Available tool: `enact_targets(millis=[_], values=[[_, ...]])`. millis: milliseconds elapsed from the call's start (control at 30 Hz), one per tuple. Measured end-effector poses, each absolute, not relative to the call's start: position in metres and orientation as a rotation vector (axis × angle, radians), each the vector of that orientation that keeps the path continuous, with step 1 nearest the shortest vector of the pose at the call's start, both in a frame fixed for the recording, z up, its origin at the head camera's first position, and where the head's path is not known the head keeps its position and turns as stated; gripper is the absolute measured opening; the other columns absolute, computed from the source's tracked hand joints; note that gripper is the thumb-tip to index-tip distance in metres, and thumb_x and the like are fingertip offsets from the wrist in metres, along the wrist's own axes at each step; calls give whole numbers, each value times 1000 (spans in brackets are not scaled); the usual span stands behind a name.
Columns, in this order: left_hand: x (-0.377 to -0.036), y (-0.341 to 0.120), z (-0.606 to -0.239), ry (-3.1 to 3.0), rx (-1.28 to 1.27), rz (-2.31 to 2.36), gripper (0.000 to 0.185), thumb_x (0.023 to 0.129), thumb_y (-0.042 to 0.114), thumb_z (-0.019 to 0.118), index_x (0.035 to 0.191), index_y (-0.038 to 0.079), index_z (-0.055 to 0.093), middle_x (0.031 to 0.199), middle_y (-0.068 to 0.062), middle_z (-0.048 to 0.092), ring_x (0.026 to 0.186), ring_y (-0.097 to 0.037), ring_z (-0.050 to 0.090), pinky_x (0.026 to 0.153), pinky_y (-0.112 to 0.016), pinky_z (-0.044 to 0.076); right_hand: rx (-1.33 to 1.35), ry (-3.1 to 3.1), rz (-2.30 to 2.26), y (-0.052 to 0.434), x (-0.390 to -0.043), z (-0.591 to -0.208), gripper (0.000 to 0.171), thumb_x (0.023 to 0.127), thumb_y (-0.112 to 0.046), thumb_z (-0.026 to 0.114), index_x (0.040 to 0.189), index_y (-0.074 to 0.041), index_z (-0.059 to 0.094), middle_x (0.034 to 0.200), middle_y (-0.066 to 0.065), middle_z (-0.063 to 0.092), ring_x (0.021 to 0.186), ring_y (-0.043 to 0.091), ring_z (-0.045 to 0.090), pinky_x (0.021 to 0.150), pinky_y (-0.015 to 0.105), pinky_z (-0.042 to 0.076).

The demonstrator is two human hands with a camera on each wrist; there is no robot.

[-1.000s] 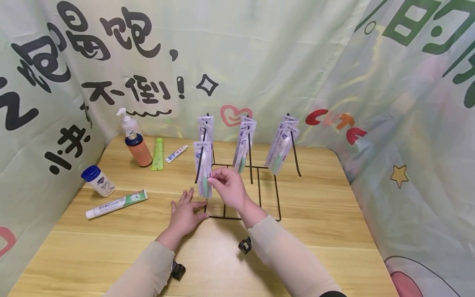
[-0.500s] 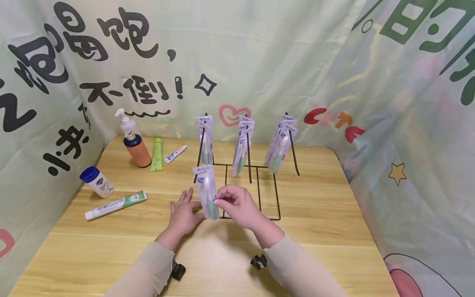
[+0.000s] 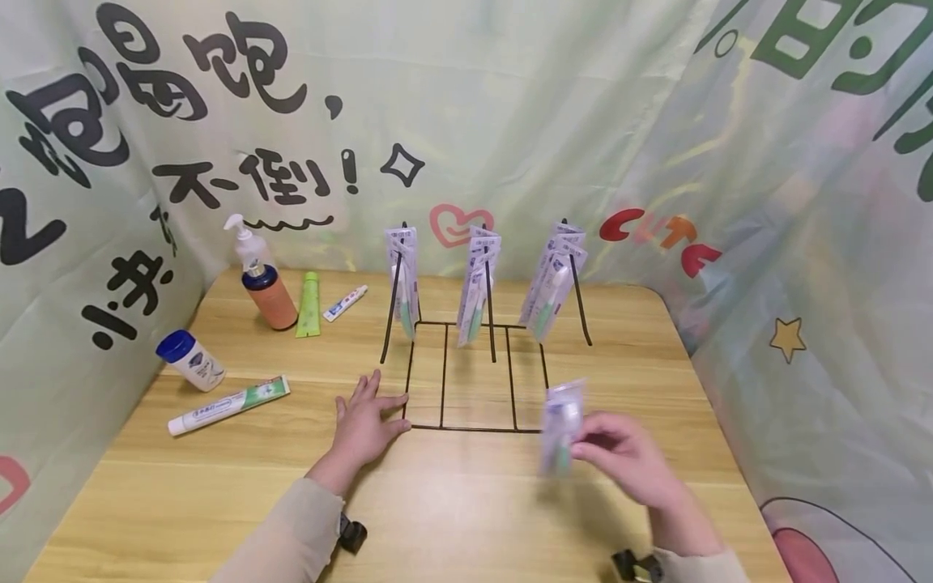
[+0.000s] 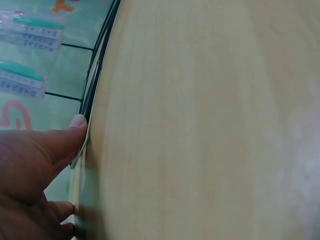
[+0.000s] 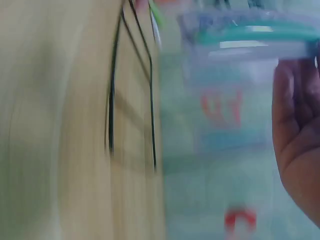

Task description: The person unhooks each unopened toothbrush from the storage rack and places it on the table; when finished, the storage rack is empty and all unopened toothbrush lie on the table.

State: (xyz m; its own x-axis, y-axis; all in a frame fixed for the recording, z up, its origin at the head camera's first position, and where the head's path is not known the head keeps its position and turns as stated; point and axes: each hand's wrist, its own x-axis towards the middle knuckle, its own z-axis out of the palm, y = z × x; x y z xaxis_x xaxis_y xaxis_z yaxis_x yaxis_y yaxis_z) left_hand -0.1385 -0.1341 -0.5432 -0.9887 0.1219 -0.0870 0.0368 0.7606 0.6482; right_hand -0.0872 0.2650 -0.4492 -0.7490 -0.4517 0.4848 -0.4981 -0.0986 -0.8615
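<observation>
Our right hand (image 3: 632, 460) pinches the toothbrush pack (image 3: 561, 427) at 5 o'clock of the wire rack (image 3: 474, 380), while our left hand (image 3: 362, 421) lies flat, fingers relaxed, touching its 7 o'clock corner.

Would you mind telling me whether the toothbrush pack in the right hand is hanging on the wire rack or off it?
Off it. The right hand holds the toothbrush pack above the table, right of the wire rack.

The wire rack (image 3: 474, 380) stands mid-table (image 3: 219, 502), toward the back edge. Left hand (image 3: 362, 421) rests at its front-left corner; right hand (image 3: 627, 457) holds a toothbrush pack (image 3: 560, 425) beyond its front-right corner.
</observation>
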Motion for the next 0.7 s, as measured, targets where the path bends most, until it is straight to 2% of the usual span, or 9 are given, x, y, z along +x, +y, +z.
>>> enact_targets(millis=[100,200,267,333,367,400,533,600,700], values=[[-138,-133,-544,2833,127,1035,49,90,33,84,136,17,74,173,-22,16,160,-47,9,118,-78,-9,910,-1944,2208,312,-86,-451,31,89,30,56,105,7,70,101,4,77,84,10,71,72,22,60],[-139,-133,-544,2827,124,1038,49,90,32,85,135,17,74,173,-23,16,160,-47,8,118,-77,-10,505,-1895,2303,342,-96,-451,33,97,25,50,103,2,73,95,5,76,79,12,71,69,22,59],[-138,-134,-543,2825,118,1041,49,90,32,85,136,17,74,173,-23,16,160,-47,8,118,-77,-10,164,-1961,2296,352,-113,-451,31,102,16,53,100,-5,76,89,3,75,76,11,70,67,22,59],[-138,-135,-542,2824,117,1044,49,91,32,85,136,16,73,173,-23,16,160,-47,7,118,-77,-11,-162,-2149,2199,357,-135,-454,20,106,1,59,103,-10,76,87,-4,73,77,8,68,67,22,59],[-138,-135,-542,2823,117,1046,49,91,32,85,136,16,73,173,-23,16,160,-47,7,118,-78,-11,-285,-2262,2134,357,-147,-457,14,107,-6,62,109,-7,76,86,-6,72,78,7,68,69,23,59],[-138,-135,-542,2823,116,1046,49,91,32,85,136,16,73,174,-22,16,160,-47,7,118,-78,-11,-376,-2361,2077,356,-159,-461,16,107,-11,64,115,-3,75,85,-9,71,78,5,68,69,23,60],[-139,-135,-543,2825,114,1038,49,91,32,84,136,17,73,174,-22,16,160,-46,8,118,-77,-11,-521,-2648,1864,341,-198,-480,48,107,-19,65,138,16,57,89,-7,71,79,3,67,71,22,59],[-139,-134,-544,2829,114,1033,49,91,33,85,136,18,73,174,-21,16,160,-46,8,118,-77,-11,-565,-2686,1830,331,-211,-489,48,107,-17,65,140,17,56,90,-3,72,77,3,66,69,22,58],[-139,-133,-545,2834,112,1035,49,90,33,85,136,18,74,174,-21,17,160,-46,8,118,-77,-10,-668,-2710,1779,318,-223,-499,41,106,-15,66,134,14,62,92,4,73,74,7,65,64,23,57]])
